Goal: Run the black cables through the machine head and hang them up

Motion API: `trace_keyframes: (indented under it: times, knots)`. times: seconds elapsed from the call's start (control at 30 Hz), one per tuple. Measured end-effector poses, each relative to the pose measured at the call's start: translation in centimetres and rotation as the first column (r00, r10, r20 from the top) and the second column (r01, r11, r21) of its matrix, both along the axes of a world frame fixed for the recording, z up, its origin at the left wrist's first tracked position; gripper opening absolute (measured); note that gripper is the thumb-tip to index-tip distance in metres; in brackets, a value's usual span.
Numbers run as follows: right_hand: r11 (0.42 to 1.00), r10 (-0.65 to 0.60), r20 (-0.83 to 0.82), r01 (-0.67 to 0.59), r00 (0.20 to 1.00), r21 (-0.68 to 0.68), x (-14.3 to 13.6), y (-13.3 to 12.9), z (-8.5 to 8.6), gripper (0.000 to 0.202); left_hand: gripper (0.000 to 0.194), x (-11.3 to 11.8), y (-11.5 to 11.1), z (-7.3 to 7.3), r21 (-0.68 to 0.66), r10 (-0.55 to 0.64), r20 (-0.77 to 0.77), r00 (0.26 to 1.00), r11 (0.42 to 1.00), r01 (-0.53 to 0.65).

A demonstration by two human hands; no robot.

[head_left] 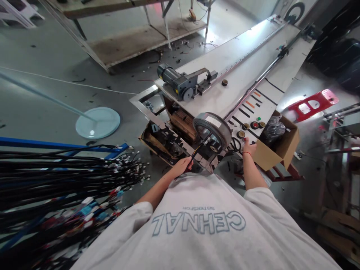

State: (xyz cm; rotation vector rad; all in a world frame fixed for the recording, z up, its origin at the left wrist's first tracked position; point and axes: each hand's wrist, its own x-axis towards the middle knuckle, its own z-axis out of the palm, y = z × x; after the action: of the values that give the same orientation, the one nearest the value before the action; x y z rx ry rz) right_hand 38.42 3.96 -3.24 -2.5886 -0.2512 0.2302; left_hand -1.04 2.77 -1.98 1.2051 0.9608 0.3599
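Observation:
My left hand point(182, 167) is closed around a dark wire harness point(196, 151), which runs up toward the hub of a round grey wheel point(213, 129) at the near end of the long bench. A yellow strand shows in the harness. At the bench's near right corner, my right hand point(249, 147) is closed, with a bit of red and black at its fingers. What it grips there is too small to name. Several tape rolls point(241, 134) and a red button point(255, 125) are just beyond that hand. A black cable loop point(235, 144) lies to its left.
A motor unit point(182, 83) is mounted on the bench top point(225, 95), with a long rod point(253, 88) along it. An open cardboard box point(290, 144) stands right of the bench. Bundles of black cables point(70, 176) hang at left, near a round stand base point(98, 123).

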Motion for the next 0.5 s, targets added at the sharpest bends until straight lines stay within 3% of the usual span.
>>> trace_keyframes:
  times: [0.5]
  knots:
    - [1.0, 0.006, 0.0, -0.006, 1.0, 0.006, 0.51, -0.06, -0.65, 0.07, 0.06, 0.73, -0.51, -0.45, -0.019, 0.089, 0.035, 0.995, 0.996, -0.088]
